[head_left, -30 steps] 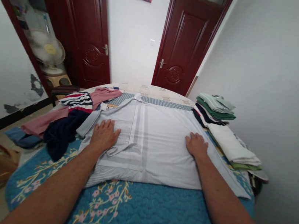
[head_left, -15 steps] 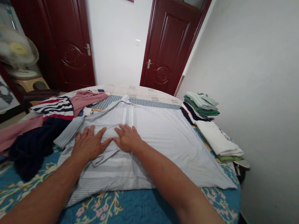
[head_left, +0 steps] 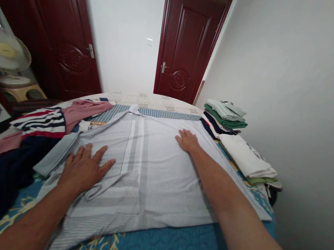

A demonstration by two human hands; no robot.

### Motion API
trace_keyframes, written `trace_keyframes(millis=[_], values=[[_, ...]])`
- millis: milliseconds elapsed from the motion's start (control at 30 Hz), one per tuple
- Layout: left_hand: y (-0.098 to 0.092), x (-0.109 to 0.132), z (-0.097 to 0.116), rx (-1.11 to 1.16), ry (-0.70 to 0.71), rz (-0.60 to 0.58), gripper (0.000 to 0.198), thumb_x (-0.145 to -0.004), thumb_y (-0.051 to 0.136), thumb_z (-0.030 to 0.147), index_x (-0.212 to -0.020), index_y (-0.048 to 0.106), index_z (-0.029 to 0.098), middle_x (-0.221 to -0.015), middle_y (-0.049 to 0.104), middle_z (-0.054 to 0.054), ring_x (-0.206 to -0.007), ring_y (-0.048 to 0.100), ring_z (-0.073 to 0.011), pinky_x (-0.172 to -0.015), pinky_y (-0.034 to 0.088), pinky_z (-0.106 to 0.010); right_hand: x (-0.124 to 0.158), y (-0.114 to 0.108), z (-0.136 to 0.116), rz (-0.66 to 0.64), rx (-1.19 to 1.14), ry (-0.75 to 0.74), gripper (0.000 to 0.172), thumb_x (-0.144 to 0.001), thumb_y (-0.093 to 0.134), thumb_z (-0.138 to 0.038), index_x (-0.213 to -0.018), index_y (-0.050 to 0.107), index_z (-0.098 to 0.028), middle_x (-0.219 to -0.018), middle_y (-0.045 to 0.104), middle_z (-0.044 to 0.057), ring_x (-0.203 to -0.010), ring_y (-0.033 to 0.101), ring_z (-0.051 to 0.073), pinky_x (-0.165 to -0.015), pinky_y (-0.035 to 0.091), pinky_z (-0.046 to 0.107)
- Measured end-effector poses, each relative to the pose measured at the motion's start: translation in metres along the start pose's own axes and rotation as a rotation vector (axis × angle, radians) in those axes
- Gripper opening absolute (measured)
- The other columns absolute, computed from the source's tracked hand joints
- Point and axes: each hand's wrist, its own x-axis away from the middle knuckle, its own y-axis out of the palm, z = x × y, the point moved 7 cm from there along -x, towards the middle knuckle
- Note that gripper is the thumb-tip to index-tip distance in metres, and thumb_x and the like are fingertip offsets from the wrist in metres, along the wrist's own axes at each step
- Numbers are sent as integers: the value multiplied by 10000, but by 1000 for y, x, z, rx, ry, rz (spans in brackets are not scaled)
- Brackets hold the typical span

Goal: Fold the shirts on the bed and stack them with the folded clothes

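Observation:
A grey and white striped shirt (head_left: 166, 174) lies spread over the table, its collar towards the left and a chest pocket on the near side. My left hand (head_left: 86, 167) rests flat on the collar-side part, fingers spread, just beyond the pocket. Farther over on the right, my right hand (head_left: 188, 140) lies palm down on the pale body of the shirt, fingers stretched out. Neither hand grips the cloth. Part of the shirt is hidden under my forearms.
Folded clothes (head_left: 225, 116) are stacked at the back right, beside a folded white garment (head_left: 246, 157). Rumpled pink, striped and navy clothes (head_left: 45, 124) lie at the left. A blue floral quilted cover (head_left: 174, 246) shows in front. A fan (head_left: 5, 50) stands at far left.
My right hand has slid right across the shirt, away from the left hand. My left hand has shifted slightly left. The shirt's near side now lies flatter and more spread out.

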Motion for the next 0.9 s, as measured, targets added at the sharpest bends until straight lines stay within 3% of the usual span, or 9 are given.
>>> trace_keyframes(millis=[167, 300, 500, 700, 800, 900], values=[[5, -2, -3, -71, 0, -11, 827, -985, 367, 712, -1684, 424, 273, -1712, 379, -217, -1584, 333, -469, -1245, 258, -611, -24, -3, 88, 54, 46, 132, 699, -1116, 272, -601, -1675, 405, -202, -1771, 312, 132, -1626, 280, 312, -1303, 226, 537], [10, -4, -6, -88, -3, -22, 815, -982, 391, 707, -1686, 417, 298, -1716, 391, -182, -1590, 325, -457, -1249, 256, -613, -38, -5, 112, 127, 67, 129, 669, -1123, 297, -536, -1600, 504, -113, -1680, 453, 202, -1571, 380, 295, -1281, 266, 454], [12, -5, -8, -77, -5, -10, 814, -988, 368, 718, -1681, 429, 295, -1717, 382, -189, -1588, 327, -452, -1251, 253, -616, -36, -13, 113, 234, 67, 171, 609, -1122, 300, -440, -1482, 610, -57, -1472, 638, 242, -1409, 556, 302, -1219, 352, 408], [4, -2, -3, -42, -10, 4, 817, -993, 362, 720, -1670, 451, 271, -1708, 388, -209, -1574, 342, -459, -1246, 253, -614, -5, -27, 98, 283, 85, 209, 583, -1115, 229, -313, -1306, 706, -37, -1279, 712, 269, -1283, 631, 335, -1163, 410, 446], [2, -2, -2, -48, -10, -3, 828, -995, 343, 729, -1670, 448, 260, -1707, 378, -234, -1571, 347, -470, -1237, 264, -614, 19, -28, 85, 272, 97, 181, 581, -1117, 214, -292, -1271, 721, -54, -1285, 717, 253, -1271, 639, 313, -1153, 419, 424], [1, -2, -1, -38, -5, 4, 848, -992, 317, 748, -1672, 445, 259, -1711, 367, -239, -1574, 339, -481, -1233, 267, -621, 47, -26, 75, 242, 108, 145, 517, -1119, 285, -328, -1352, 697, -120, -1418, 679, 197, -1350, 597, 274, -1178, 402, 382]])
